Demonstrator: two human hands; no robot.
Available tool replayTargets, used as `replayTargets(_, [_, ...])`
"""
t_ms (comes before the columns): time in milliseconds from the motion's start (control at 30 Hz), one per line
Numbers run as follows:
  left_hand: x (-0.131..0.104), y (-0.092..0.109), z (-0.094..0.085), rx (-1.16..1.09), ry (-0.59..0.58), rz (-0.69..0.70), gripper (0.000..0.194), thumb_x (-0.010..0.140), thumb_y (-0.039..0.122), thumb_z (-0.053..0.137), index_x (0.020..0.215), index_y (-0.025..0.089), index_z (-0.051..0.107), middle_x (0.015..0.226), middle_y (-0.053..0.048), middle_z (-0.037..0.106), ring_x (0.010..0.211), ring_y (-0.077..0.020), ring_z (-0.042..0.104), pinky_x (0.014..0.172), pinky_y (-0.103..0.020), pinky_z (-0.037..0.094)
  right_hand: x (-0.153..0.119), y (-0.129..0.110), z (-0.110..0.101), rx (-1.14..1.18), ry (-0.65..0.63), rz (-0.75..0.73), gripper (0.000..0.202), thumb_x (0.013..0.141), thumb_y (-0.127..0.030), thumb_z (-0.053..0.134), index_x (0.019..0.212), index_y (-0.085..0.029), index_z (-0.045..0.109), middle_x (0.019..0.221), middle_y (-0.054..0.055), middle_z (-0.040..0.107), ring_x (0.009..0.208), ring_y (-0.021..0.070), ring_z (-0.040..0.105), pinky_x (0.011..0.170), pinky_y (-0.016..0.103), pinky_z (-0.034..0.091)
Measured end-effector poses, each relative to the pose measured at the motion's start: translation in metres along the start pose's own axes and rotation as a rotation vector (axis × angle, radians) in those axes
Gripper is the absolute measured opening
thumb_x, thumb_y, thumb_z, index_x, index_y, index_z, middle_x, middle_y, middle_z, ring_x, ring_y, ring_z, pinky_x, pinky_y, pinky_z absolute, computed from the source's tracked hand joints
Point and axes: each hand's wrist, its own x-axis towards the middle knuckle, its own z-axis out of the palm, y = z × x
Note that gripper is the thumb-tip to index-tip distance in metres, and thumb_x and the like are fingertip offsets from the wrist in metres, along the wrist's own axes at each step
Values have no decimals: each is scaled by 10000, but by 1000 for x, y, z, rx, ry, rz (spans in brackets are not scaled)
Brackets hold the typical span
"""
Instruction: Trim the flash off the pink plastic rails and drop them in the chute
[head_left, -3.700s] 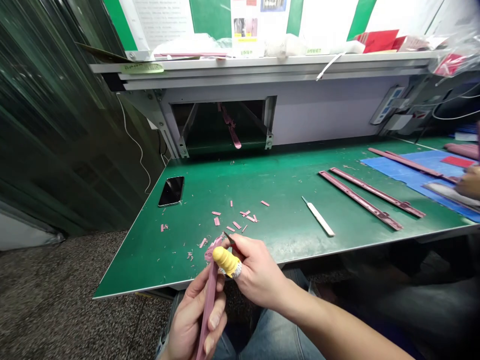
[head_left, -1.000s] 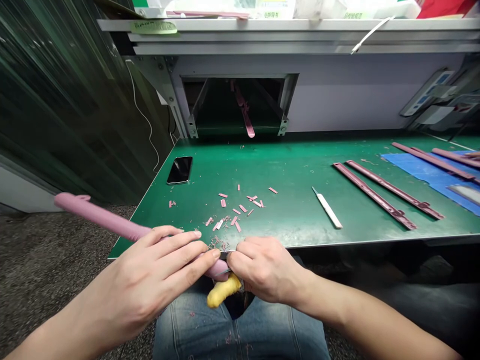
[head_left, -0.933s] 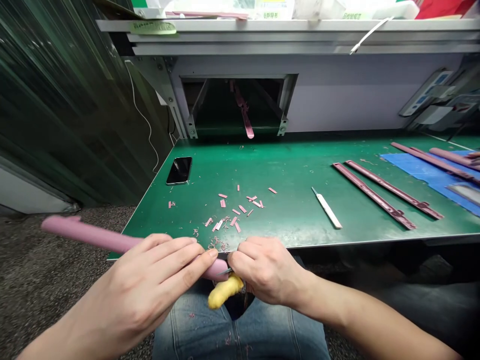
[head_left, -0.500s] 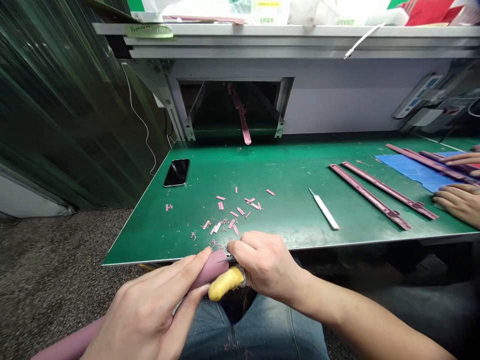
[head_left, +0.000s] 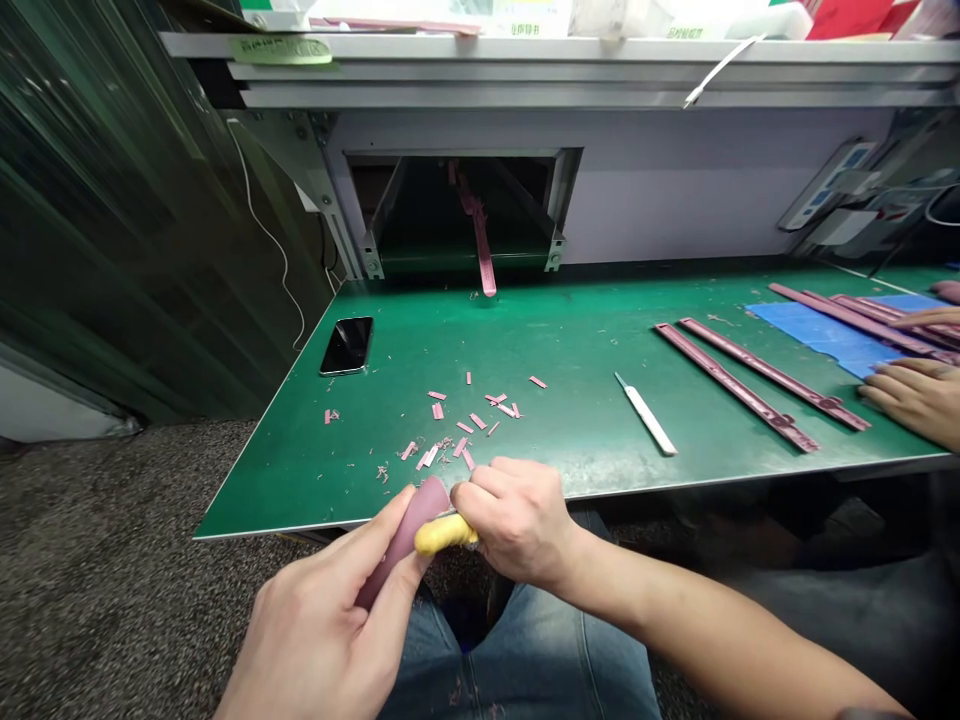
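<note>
My left hand [head_left: 337, 610] is closed around a long mauve plastic strip [head_left: 405, 540], its rounded end pointing up past the fingertips near the table edge. Against that end works my right hand [head_left: 517, 520], curled into a grip on a thin knife, of which only a sliver of blade shows; the fist hides the rest. The right thumb wears a yellow finger cot [head_left: 444, 534] and rests by the strip's side. Just beyond both hands, small pink offcuts and shavings [head_left: 461, 447] are scattered over the green table [head_left: 570, 350].
A white-handled craft knife [head_left: 645, 412] lies to the right. Farther right are two mauve strips [head_left: 735, 385] and a co-worker's hands [head_left: 919, 395] over a blue sheet [head_left: 825, 335]. A phone [head_left: 347, 345] lies at left; a chute opening [head_left: 465, 220] holds pink scrap.
The strip in my left hand has swung to a steeper angle, and its tail at lower left has gone from view. The yellow-covered thumb has risen along its end.
</note>
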Motion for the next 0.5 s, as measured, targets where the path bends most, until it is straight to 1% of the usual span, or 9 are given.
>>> replayTargets(67, [4,1,3,-96,-3,-77,448,792,378,650,1237,369,604,1196,25,667,1034,-239,658,802,-238,559,-1,1,-1,170,30,52,312,917,-259,452,623,-182,520,539,-15,462,502,116,342,491,278,210])
replayTargets(100, [7,1,5,-184,4,-128,450,776,385,669,1222,355,619,1186,10,674,1039,-243,654,812,-243,558,-2,-2,-4,296,56,123,298,932,-272,443,669,-183,552,557,-16,487,515,110,384,500,259,254])
replayTargets(200, [29,1,15,-661,95,-323,479,712,419,731,1167,295,645,1091,-42,704,916,-259,691,734,-300,596,-7,-19,-15,648,131,443,169,885,-337,560,980,-204,599,804,16,611,679,119,533,616,228,404])
replayTargets(267, [52,4,28,-1025,180,-424,465,719,429,728,1150,293,619,1048,-40,701,882,-252,696,708,-328,607,-11,-28,-20,792,58,582,507,763,-384,702,1203,-224,507,947,36,624,748,139,566,633,234,449])
replayTargets(300, [64,7,35,-1156,201,-429,456,740,415,718,1164,305,594,1078,-38,687,942,-250,682,759,-339,598,-13,-26,-22,833,-13,609,628,728,-400,731,1267,-231,455,967,35,629,742,141,574,614,231,458])
replayTargets(333, [75,9,42,-1239,214,-409,458,765,391,703,1196,323,564,1134,-37,665,1036,-245,648,834,-341,573,-15,-19,-26,837,-84,629,652,735,-405,723,1294,-242,429,967,27,639,731,137,582,602,224,463])
replayTargets(400, [91,11,54,-1259,183,-338,531,789,346,694,1279,363,490,1257,-43,600,1183,-231,558,921,-320,526,-22,13,-40,641,-177,724,472,832,-383,631,1259,-274,464,961,2,659,741,122,602,625,210,470])
replayTargets(467, [94,5,60,-1162,134,-310,637,770,349,712,1338,389,425,1313,-51,557,1205,-237,537,900,-298,537,-33,64,-66,196,-234,881,369,872,-378,583,1225,-296,513,1020,1,668,846,134,624,717,222,476])
replayTargets(500, [91,-1,61,-1103,115,-328,675,749,372,727,1347,388,414,1294,-58,567,1162,-248,568,848,-293,563,-39,92,-83,-85,-318,992,326,871,-400,580,1183,-311,552,996,-7,679,869,147,631,742,236,476])
